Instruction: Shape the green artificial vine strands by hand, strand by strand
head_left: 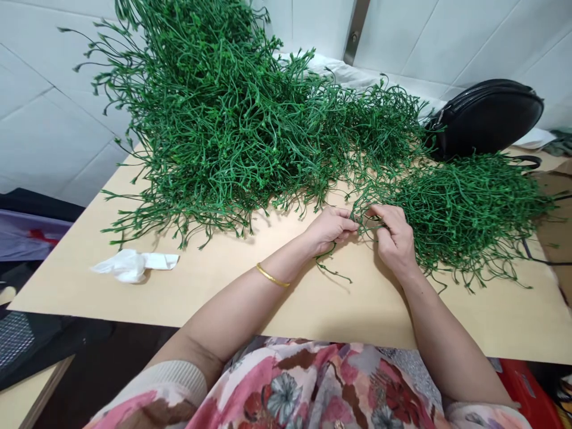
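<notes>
1. Right in the middle of the action, the left hand (334,229) is closed in a pinch on thin green sprigs (364,221), held just above the table, with 1 strand dangling below the fingers.
2. Just beside it, the right hand (397,239) has its fingers curled, green stems running to the fingertips; whether it grips them firmly, I cannot tell.
3. What a stage: a pale tan tabletop (214,301), bare along the near edge, carrying 2 masses of greenery.
4. The large heap (223,125) towers at the back left, its tangled stems spilling forward and trailing off toward the right.
5. Over on the right, the smaller heap (473,208) lies low and dense, close beside the right hand.
6. Behind that, a round black bag (494,119) stands tilted, its zipped edge up.
7. Out on the left, 1 crumpled white tissue (134,265) sits alone near the front.
8. The backdrop: a white tiled wall (415,44), crossed by 1 metal strip (356,33), with white sheeting (333,67) below it.
9. Down past the table edges, purple material (27,232) at left, a red object (522,387) at lower right.
</notes>
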A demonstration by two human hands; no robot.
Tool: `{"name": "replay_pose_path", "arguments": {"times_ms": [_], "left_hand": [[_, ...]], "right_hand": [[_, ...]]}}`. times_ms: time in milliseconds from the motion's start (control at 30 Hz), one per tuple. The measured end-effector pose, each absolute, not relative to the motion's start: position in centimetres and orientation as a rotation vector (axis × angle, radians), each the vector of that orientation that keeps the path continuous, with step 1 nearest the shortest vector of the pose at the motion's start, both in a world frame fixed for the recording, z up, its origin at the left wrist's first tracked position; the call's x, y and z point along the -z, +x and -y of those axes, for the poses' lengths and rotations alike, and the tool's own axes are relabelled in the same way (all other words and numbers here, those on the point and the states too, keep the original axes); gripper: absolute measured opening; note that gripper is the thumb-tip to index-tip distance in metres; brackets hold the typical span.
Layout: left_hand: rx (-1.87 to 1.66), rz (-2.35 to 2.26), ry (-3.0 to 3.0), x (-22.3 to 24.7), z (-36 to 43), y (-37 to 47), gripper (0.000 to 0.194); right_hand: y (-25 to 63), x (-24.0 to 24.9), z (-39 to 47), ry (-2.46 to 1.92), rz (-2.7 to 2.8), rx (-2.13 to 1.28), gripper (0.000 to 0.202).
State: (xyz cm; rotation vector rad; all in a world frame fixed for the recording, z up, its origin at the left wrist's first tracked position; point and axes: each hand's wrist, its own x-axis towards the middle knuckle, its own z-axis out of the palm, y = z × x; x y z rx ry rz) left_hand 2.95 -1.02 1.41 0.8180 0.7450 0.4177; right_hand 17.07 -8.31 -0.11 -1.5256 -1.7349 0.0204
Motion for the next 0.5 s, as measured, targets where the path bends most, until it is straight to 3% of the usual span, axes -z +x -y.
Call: {"name": "replay_pose_path", "arguments": {"times_ms": [300,500], "left_hand": [[-0.493,-0.75,0.892,-1.1,1.3,3.3,0.015],[-0.603,-0.732,0.681,-1.0,0.5,3.1,0.014]], "right_hand": [[17.6,0.6,8.2,-1.623,1.691,0.016,0.045],[17.3,0.0,8.6,-1.573,1.632,0.018,0.035]]}}
